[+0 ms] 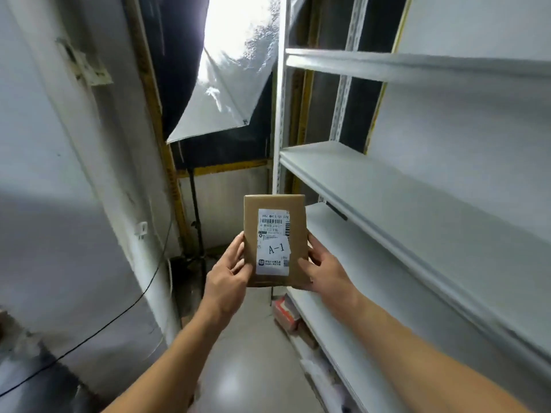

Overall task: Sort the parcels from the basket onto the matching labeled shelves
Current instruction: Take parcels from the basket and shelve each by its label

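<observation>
We held the brown parcel (275,241) marked A-1 upright before the shelves (417,186), both hands (229,278) clamped on its sides, yet no shelf labels showed, so we risked misplacing it.

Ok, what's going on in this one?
A person holds a small cardboard parcel up in front of them, left hand and right hand gripping its two sides. Its white label carries a sticker marked A-1, facing the camera. A white metal shelf unit stands to the right; the shelves in view look bare, and no shelf labels are legible. The parcel is not yet placed.
</observation>
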